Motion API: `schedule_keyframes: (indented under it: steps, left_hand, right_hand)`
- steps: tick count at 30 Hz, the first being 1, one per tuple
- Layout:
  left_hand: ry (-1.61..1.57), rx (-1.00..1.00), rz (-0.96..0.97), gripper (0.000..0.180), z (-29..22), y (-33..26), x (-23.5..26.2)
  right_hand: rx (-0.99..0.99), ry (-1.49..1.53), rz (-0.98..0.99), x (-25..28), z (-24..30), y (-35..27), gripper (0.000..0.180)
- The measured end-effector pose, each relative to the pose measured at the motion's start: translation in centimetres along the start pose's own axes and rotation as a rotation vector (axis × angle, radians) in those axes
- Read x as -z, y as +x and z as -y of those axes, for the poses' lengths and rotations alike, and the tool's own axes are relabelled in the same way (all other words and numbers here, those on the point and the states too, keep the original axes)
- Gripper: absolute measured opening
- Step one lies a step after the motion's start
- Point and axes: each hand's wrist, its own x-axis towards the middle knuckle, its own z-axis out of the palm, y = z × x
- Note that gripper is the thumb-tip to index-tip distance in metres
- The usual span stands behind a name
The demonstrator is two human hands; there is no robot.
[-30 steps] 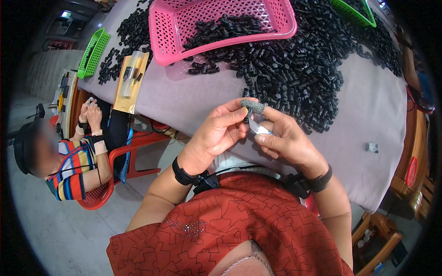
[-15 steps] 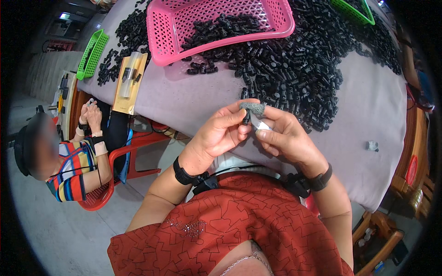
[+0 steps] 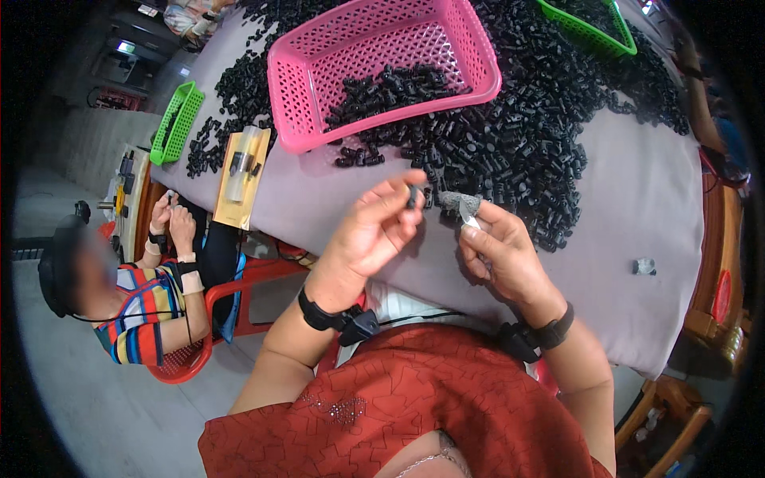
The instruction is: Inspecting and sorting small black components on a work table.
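Observation:
My left hand (image 3: 370,231), fingers pinched, holds a small black cylindrical plastic piece (image 3: 412,197) above the table's near edge. To its right, my right hand (image 3: 504,247) pinches a small whitish strip (image 3: 470,218) between thumb and forefinger. A grey speckled, fabric-like piece (image 3: 458,201) lies at the forefinger's tip; I cannot tell if it is worn or held. The hands are apart. Just beyond them spreads a large heap of similar black plastic pieces (image 3: 518,143), and more of them lie in a pink perforated basket (image 3: 291,119).
Green baskets stand at the far left (image 3: 179,119) and far right (image 3: 629,44). On the left of the grey cloth (image 3: 319,207) is a yellow card with a clear tube (image 3: 235,187). A small grey-white lump (image 3: 644,266) sits right. Another person (image 3: 151,295) sits on a red chair.
My hands have separated. The left moved slightly left with the black piece, away from the grey piece, which stays at my right forefinger. The view has shifted a little.

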Motion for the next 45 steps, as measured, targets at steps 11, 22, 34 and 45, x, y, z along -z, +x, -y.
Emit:
schedule_keyframes:
  steps: [11, 22, 34, 45]
  left_hand:
    - [0.589, -0.563, -0.15, 0.043, -6.6, 2.5, -3.0]
    - [1.645, -0.368, -0.26, 0.023, 0.0, 1.9, -0.1]
    - [1.771, -0.339, -0.129, 0.021, 1.4, 1.2, -2.7]
    - [0.325, -0.064, -0.076, 0.032, 0.5, -0.2, 0.1]
  right_hand:
    - [-0.016, -0.024, 0.0, 0.0, 0.0, 0.0, 0.009]
    - [-0.004, -0.02, -0.01, 0.1, 0.0, 0.0, 0.022]
    - [0.048, -0.145, -0.034, -0.4, 0.3, -0.3, 0.026]
    - [0.037, -0.079, 0.115, -0.3, -0.1, -0.3, 0.047]
